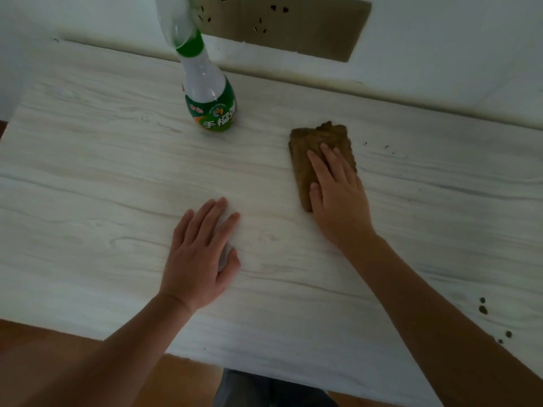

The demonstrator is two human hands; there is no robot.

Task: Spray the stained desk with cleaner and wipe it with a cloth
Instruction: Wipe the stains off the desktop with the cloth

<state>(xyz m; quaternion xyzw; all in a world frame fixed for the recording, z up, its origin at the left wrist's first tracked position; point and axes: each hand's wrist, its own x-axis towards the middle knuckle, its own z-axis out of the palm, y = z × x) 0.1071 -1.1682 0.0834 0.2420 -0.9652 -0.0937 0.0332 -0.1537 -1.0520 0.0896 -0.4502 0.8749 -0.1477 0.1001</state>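
A brown folded cloth (305, 142) lies flat on the pale wood-grain desk (102, 177), right of centre. My right hand (338, 195) presses down on it, fingers spread over its near half. Nearer to me, my left hand (202, 254) rests flat on the bare desk with fingers apart, holding nothing. The spray cleaner bottle (210, 95), clear with a green label and green collar, stands upright at the back centre, apart from both hands. Dark specks (483, 309) dot the desk at the near right, and smaller specks (386, 147) lie just right of the cloth.
The desk's back edge meets a white wall with a tan panel (308, 27) carrying dark marks. The front edge (147, 345) runs diagonally below my forearms, with orange-brown floor (44, 362) beyond it on the left.
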